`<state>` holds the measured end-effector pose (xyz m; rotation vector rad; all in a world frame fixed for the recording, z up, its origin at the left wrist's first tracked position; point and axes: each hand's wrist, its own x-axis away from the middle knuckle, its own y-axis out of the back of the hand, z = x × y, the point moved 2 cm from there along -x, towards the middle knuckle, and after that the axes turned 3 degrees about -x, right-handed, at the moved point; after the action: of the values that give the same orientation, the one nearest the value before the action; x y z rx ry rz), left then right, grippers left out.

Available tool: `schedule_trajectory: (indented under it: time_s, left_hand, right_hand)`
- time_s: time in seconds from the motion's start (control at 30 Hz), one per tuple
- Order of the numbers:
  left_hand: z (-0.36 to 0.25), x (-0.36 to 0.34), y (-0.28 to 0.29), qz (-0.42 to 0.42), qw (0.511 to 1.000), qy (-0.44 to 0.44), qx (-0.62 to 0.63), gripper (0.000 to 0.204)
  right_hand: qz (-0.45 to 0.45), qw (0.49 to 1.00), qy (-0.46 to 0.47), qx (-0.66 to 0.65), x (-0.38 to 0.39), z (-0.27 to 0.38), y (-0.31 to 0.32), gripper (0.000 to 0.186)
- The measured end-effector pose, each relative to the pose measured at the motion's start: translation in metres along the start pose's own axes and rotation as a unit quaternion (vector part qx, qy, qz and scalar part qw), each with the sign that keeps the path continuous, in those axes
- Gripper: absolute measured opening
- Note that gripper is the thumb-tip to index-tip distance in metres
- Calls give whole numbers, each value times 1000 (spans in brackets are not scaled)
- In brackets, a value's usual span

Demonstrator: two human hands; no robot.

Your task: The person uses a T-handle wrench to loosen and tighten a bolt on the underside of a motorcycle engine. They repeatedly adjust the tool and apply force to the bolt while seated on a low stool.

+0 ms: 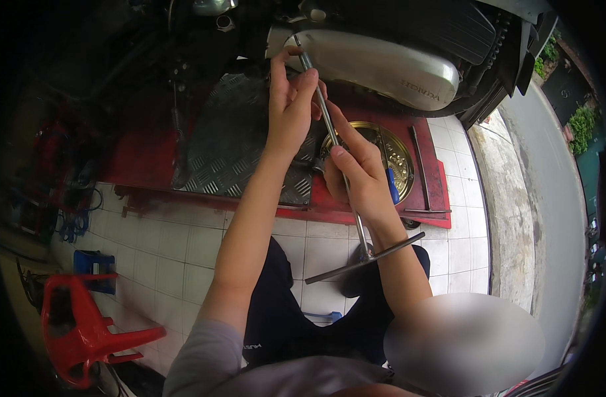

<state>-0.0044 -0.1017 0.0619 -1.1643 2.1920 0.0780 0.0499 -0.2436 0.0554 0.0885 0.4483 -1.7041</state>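
Note:
Both hands are on a long T-handle wrench (327, 119), its steel shaft slanting from the engine down toward me. Its dark crossbar (362, 259) hangs below my right wrist. My left hand (295, 99) is closed on the upper shaft, thumb lying along it and index finger up near the tip. Lower down, my right hand (359, 169) grips the shaft between thumb and fingers. The wrench tip reaches the front end of a silver engine side cover (376, 66) on a motorcycle; whether it sits on a bolt I cannot tell.
A red lift platform (210, 198) with a metal tread plate (214, 162) lies under the motorcycle. On it are a round gold tray (401, 155), a blue-handled tool (392, 186) and another T-handle wrench (422, 172). A red plastic chair (85, 331) and blue stool (94, 264) stand left on white tiles.

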Motion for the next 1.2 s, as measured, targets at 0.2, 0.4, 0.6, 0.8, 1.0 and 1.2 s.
schedule_trajectory:
  time_s: [0.2, 0.4, 0.6, 0.8, 1.0, 1.2]
  left_hand:
    - [-7, -35, 15, -10, 999, 35, 29, 35]
    - [1, -50, 20, -35, 996, 48, 65, 36]
    - [5, -54, 23, -49, 998, 21, 31, 37]
    - [-8, -47, 37, -78, 996, -43, -20, 35]
    - [-74, -3, 92, 161, 947, 87, -264, 24]
    - [-182, 69, 83, 247, 940, 91, -217, 29]
  right_hand:
    - [-42, 996, -14, 77, -40, 29, -26, 53]
    - [-74, 988, -48, 126, -60, 33, -36, 55]
    - [-82, 987, -64, 122, -68, 39, -46, 54]
    - [-108, 991, -75, 8, -85, 31, -61, 32]
    - [-77, 987, -58, -127, -95, 30, -63, 15]
    - [-122, 975, -26, -182, -96, 16, -77, 11]
